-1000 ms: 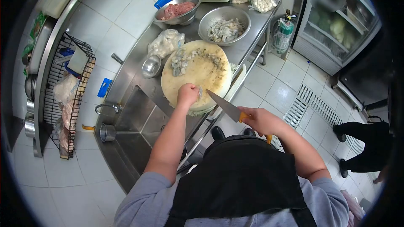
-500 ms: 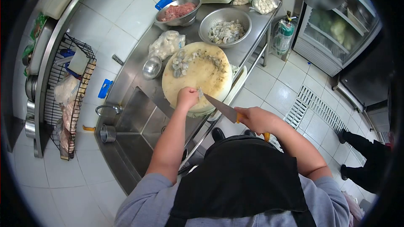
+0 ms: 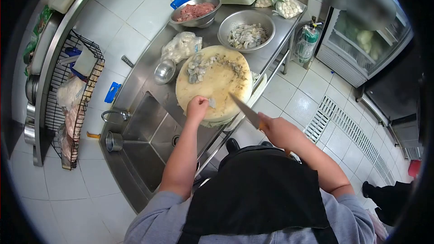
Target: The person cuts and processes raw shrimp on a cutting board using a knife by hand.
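Observation:
My left hand (image 3: pixel 197 108) is closed in a pinch on a small grey shrimp (image 3: pixel 211 103) over the near part of a round cutting board (image 3: pixel 217 86). My right hand (image 3: pixel 278 131) grips the orange handle of a kitchen knife (image 3: pixel 246 110), its blade pointing up and left over the board's right edge, apart from the shrimp. A cluster of peeled shrimp (image 3: pixel 196 70) lies at the board's upper left. Dark scraps (image 3: pixel 235 67) are strewn along its upper right. Beyond the board stands a metal bowl (image 3: pixel 223 36) of more shrimp.
A bowl of raw meat (image 3: pixel 195 11), a knotted plastic bag (image 3: pixel 181 46) and a small metal bowl (image 3: pixel 164 72) stand around the board. At left is a sink (image 3: pixel 149 131); a wire rack (image 3: pixel 68 108) hangs on the wall. Another person's dark-clothed legs (image 3: pixel 389 199) show at right.
The knife has moved up and to the right, away from the shrimp in my left hand. My left hand has shifted slightly left. The other person's legs have moved lower in view.

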`<state>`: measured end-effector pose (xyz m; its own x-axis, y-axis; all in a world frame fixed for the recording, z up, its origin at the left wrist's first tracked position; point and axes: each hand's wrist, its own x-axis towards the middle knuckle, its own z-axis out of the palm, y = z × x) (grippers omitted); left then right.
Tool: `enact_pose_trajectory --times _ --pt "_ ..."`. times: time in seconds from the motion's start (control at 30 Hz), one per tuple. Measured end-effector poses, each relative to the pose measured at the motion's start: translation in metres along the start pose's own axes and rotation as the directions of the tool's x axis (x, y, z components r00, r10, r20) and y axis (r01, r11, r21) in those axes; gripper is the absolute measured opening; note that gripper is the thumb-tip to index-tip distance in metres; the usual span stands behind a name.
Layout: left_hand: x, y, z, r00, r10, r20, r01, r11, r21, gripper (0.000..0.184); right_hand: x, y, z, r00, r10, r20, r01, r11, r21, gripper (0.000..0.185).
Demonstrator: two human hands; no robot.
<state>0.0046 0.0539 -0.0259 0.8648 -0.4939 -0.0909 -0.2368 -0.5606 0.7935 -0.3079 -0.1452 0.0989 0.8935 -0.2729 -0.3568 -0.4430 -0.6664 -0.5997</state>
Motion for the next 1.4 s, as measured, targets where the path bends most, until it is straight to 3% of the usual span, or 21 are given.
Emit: enact_pose_trajectory --times 0.03,0.1,0.13,0.23,0.3,0.6,0.93,1.0,1.2,1.4 --pt "-0.001 0.003 -0.001 1.0 -0.001 0.001 0.001 1.0 0.0 0.015 0.0 -0.002 0.001 1.0 0.001 0.001 -0.001 1.0 0.0 0.051" --pt "-0.004 0.008 -0.003 0.987 -0.014 0.158 0.058 0.959 -0.279 0.013 -0.001 -0.01 -0.002 0.993 -0.005 -0.114 -0.003 0.998 -0.068 0.051" --pt "-0.004 0.01 -0.004 0.988 -0.016 0.155 0.059 0.958 -0.281 0.013 -0.002 -0.017 -0.009 0.994 -0.007 -0.111 -0.001 0.997 -0.071 0.051" --pt "-0.006 0.018 -0.01 0.953 -0.093 0.289 0.156 0.967 -0.202 0.01 -0.007 -0.03 -0.024 0.998 -0.051 0.033 0.056 0.978 -0.201 0.056" --pt "-0.007 0.022 -0.016 0.973 0.059 0.223 -0.106 0.974 0.203 0.012 -0.008 -0.03 -0.023 0.987 -0.14 0.083 0.159 0.93 -0.331 0.062" --pt "-0.013 0.038 -0.019 0.952 0.19 0.24 -0.256 0.924 0.283 0.013 -0.001 -0.042 -0.026 0.978 -0.193 0.083 0.208 0.834 -0.511 0.065" --pt "-0.017 0.041 -0.024 0.953 0.191 0.236 -0.262 0.91 0.321 0.012 0.002 -0.053 -0.034 0.973 -0.192 0.13 0.231 0.838 -0.494 0.059" --pt "-0.015 0.041 -0.022 0.951 0.178 0.254 -0.259 0.906 0.336 0.012 0.012 -0.056 -0.033 0.977 -0.096 0.19 0.175 0.87 -0.461 0.066" --pt "-0.018 0.035 -0.03 0.938 0.262 0.229 -0.322 0.903 0.286 0.011 0.02 -0.045 -0.021 0.997 -0.059 0.047 0.072 0.929 -0.363 0.055" --pt "-0.018 0.024 -0.031 0.916 0.331 0.227 -0.392 0.859 0.33 0.01 0.018 -0.041 -0.014 0.978 -0.167 0.124 0.196 0.941 -0.275 0.055"
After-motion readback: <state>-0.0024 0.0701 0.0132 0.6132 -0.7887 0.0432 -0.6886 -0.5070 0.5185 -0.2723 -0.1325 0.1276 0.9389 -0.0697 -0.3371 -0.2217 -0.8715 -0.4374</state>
